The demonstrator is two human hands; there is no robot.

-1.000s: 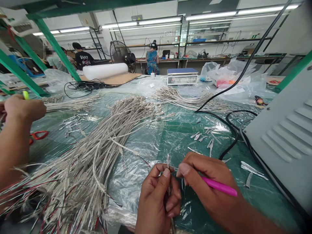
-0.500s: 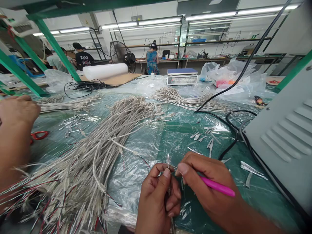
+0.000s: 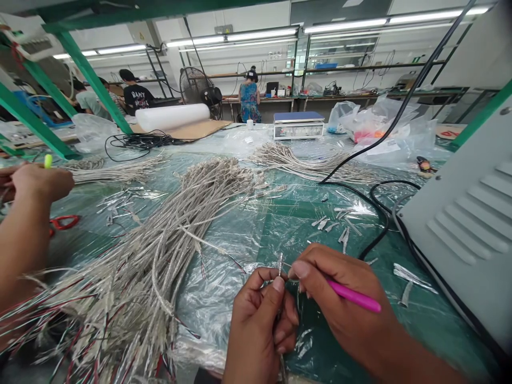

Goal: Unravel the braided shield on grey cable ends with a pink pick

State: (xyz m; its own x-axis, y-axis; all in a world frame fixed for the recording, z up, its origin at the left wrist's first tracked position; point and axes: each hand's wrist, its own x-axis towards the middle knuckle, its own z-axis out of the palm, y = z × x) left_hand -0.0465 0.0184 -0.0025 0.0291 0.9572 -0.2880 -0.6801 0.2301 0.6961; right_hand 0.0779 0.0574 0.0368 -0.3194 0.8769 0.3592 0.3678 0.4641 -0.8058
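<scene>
My left hand (image 3: 262, 320) pinches a thin braided cable (image 3: 280, 262) between thumb and forefinger, its silvery end pointing up. My right hand (image 3: 340, 293) is closed around a pink-handled tool (image 3: 356, 296). A thin metal tip sticks out past the right fingertips and reaches the cable end, close to the left thumb; its exact shape is too small to make out. Left of my hands lies a large bundle of grey braided cables (image 3: 176, 229), with red, black and white wires showing at the near ends.
A co-worker's arm (image 3: 24, 229) reaches in at left, near red-handled scissors (image 3: 66, 222). Foil scraps (image 3: 414, 277) lie to the right, beside a black cord (image 3: 376, 240) and a grey vented machine (image 3: 468, 224). Farther back stand a scale (image 3: 298, 128) and another cable bundle (image 3: 304, 162).
The tool's tip has shifted up along the cable end, and my right hand has moved slightly left. The co-worker's hand at left has moved, and a yellow-green tool end now shows there.
</scene>
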